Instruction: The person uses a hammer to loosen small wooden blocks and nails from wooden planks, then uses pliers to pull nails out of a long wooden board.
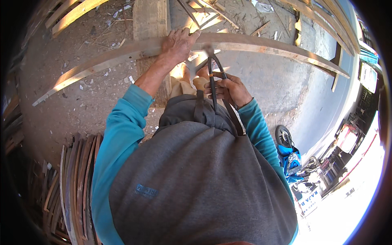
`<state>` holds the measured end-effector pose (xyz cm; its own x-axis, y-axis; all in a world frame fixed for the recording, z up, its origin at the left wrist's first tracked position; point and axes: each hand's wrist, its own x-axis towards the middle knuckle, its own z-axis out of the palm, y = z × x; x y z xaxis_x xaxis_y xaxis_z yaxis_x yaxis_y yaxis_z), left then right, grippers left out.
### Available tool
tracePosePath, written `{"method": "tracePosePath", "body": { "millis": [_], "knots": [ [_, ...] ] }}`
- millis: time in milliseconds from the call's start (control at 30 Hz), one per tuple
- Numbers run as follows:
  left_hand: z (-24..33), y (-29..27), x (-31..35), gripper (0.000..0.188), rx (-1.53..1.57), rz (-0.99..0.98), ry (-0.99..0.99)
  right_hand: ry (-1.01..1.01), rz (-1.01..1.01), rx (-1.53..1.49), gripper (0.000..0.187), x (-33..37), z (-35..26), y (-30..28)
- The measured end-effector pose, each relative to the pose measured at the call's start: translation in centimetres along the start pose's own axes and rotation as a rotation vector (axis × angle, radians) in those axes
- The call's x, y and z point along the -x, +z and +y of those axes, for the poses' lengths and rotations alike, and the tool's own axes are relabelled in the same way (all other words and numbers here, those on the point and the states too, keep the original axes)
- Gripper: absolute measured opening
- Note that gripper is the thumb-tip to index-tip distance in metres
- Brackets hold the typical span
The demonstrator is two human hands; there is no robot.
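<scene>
A long plank (253, 45) runs across the far side of the scene from left to right, raised off the ground and lying over a broader board (150, 16) that runs away from the person. The left hand (178, 43) rests on top of the plank with fingers spread and pressed flat, gripping nothing, seemingly to steady the wood. Just right of it, the right hand (228, 90) is closed around the dark handle of a hammer (211, 69), held upright so the head sits close above the plank's near edge; the head is blurred, so I cannot tell whether it touches the wood. Both arms wear teal sleeves, and a grey apron (200, 175) hangs in front, filling the near part of the view. Wood chips and offcuts litter the concrete ground (81, 94) around the plank. Near left, a stack of thin curved slats (77, 179) stands on edge. To the right, well apart, a blue motorbike (288, 153) is parked by a street.
</scene>
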<state>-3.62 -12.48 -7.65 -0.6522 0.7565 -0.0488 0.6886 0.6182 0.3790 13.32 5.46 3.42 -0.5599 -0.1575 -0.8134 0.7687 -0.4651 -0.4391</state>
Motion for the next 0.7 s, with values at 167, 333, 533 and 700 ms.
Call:
{"method": "tracePosePath", "body": {
  "millis": [167, 333, 533, 700],
  "knots": [
    [0.6, 0.1, 0.0, 0.060, -0.031, -0.013, -0.028, 0.060, 0.009, -0.269, 0.035, -0.5, 1.6, 2.4],
    [0.0, -0.2, 0.5, 0.061, -0.014, 0.004, -0.019, 0.077, 0.103, -0.356, 0.023, -1.1, 2.7, 4.9],
    [-5.0, -10.5, 7.3, 0.094, 0.213, -0.176, -0.207, 0.075, 0.122, -0.339, 0.021, -1.6, 4.5, 5.1],
    [-16.3, -11.0, 17.3, 0.092, -0.123, -0.282, -0.405, 0.023, 0.123, -0.318, 0.021, -2.1, 6.2, 4.7]
  ]
}}
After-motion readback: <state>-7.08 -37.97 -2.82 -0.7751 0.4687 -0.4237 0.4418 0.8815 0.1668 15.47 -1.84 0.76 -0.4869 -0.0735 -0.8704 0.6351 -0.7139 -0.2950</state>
